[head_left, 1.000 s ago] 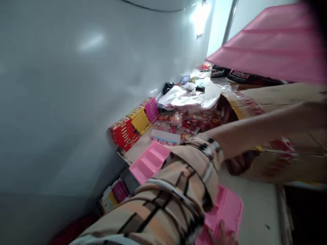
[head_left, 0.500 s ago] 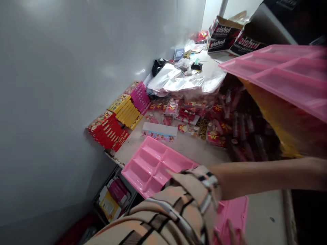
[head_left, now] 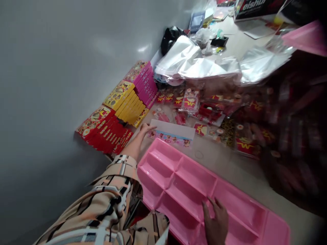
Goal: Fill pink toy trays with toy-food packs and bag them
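Observation:
My left hand (head_left: 146, 130) reaches across to the left end of a flat printed card (head_left: 171, 133), with a finger stretched out along the card's edge. The card lies on the table and has a pale upper part and a pink and blue picture strip. Spread fingers of my right hand (head_left: 216, 217) rest over the pink compartment tray (head_left: 189, 173), near its inner dividers. No objects show in the visible compartments of this tray. A plaid sleeve covers my left arm.
Red boxes (head_left: 102, 132), yellow boxes (head_left: 125, 102) and magenta boxes (head_left: 144, 81) are stacked along the wall. Packaged red toys (head_left: 190, 100) lie behind the card, below clear plastic bags (head_left: 204, 66). Another pink plastic piece (head_left: 308, 37) shows at the upper right, near a black carton (head_left: 258, 6).
My left arm has swung from the right over to the card at the left. The tray now appears larger and more of it shows. The pink piece at the right has shifted mostly out of view.

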The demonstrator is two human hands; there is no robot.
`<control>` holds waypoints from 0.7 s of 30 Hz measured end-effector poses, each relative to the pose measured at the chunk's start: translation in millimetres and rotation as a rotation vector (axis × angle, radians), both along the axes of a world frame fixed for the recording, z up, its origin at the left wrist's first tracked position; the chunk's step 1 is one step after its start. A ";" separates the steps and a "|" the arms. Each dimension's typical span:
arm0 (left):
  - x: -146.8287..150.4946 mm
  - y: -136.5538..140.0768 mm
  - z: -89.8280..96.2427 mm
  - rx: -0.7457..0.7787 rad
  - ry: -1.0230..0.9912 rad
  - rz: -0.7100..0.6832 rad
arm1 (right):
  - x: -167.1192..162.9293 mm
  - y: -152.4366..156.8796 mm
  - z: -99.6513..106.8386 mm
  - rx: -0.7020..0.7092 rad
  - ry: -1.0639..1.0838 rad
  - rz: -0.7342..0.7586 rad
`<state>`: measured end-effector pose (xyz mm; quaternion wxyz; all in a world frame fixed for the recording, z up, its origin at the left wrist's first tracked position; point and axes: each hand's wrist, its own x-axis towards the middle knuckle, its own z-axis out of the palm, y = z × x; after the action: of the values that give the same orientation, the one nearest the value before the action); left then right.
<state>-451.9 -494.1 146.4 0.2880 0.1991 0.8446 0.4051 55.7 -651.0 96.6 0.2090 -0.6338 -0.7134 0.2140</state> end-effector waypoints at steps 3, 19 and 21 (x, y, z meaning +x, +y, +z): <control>-30.0 12.2 -6.3 -0.007 -0.158 -0.071 | -55.6 12.8 16.2 -0.046 0.092 0.022; 87.5 -82.3 108.9 0.630 -0.512 0.138 | -309.6 115.3 162.7 -0.424 0.890 0.212; 103.6 -87.7 113.2 0.616 -0.539 0.126 | -298.4 108.2 162.7 -0.463 0.895 0.156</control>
<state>-348.3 -581.9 259.6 0.4006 0.1108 0.5889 0.6932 -242.7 -542.8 259.4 0.3314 -0.4546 -0.5329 0.6321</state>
